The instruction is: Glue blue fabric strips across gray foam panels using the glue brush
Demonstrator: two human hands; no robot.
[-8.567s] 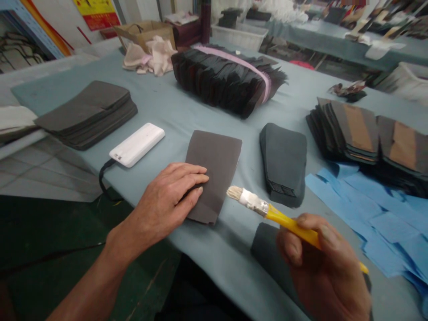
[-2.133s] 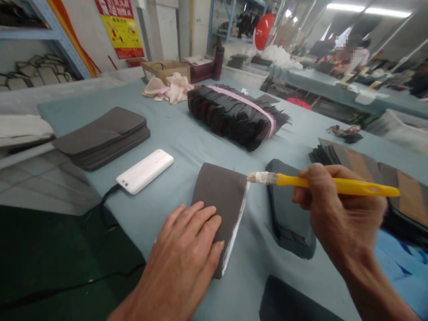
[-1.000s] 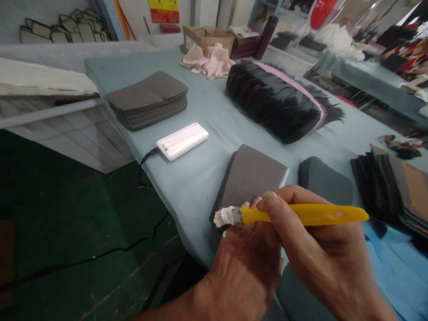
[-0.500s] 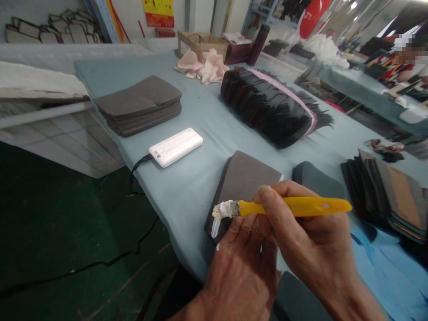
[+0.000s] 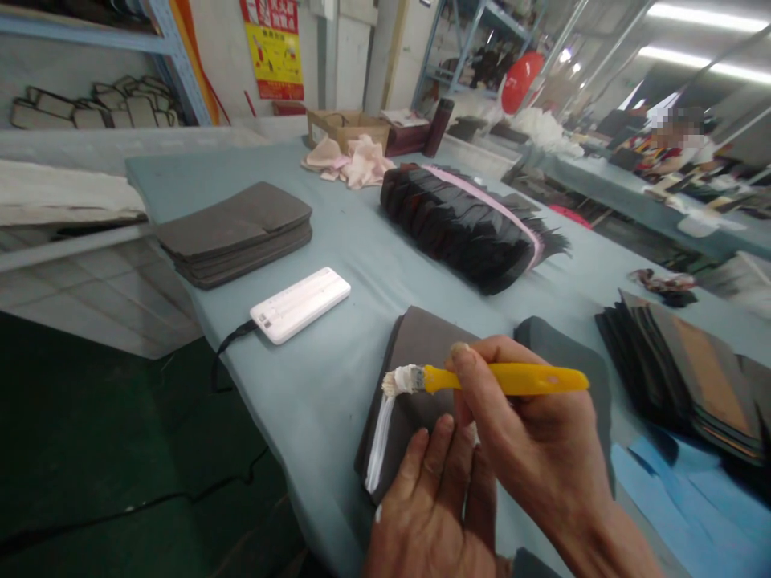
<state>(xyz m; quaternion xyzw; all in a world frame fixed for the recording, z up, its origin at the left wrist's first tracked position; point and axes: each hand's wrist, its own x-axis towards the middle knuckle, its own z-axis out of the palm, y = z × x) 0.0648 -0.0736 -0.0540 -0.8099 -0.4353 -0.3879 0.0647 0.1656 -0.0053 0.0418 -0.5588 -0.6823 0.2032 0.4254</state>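
My right hand (image 5: 524,433) grips a yellow-handled brush (image 5: 506,377), its bristles thick with white paste. The bristle tip rests near the left edge of a dark grey-brown sheet (image 5: 422,345), the top one of a small stack. Along that edge runs a white strip of paste (image 5: 378,449). My left hand (image 5: 434,498) lies flat on the sheet with fingers stretched out, pressing it from the near side. Beyond my right hand sits a dark grey padded piece (image 5: 548,345), partly hidden by it.
A white power bank (image 5: 301,305) with a black cable lies left, before a stack of dark sheets (image 5: 241,229). A black bundle tied with a pink band (image 5: 463,225) lies further back. At right are dark pieces (image 5: 687,361) and blue sheets (image 5: 692,490). Another person sits far off.
The brush has moved up along the sheet's left edge, and the white paste strip has become longer. The camera view has tilted up, showing more of the room.
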